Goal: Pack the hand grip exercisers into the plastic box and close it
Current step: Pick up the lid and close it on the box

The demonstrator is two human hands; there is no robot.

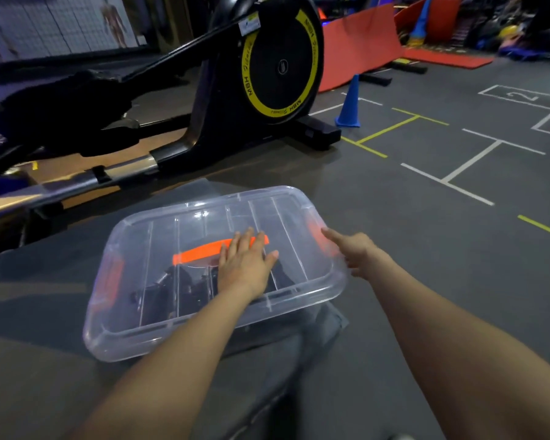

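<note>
Lid (159, 236) is seated on the clear plastic box (302, 300), which rests on the grey floor (426, 249) beside an elliptical trainer (267, 74). Dark hand grip exercisers (162, 290) are seen inside through the lid (details blurred). The left hand (246, 265) is laid flat on the lid, fingers straight, over the orange handle (200, 250). The right hand (351, 249) is extended, fingers straight, touching the right-end orange latch (315, 228).

One plastic box (115, 331), two hands, two blue cones.
</note>
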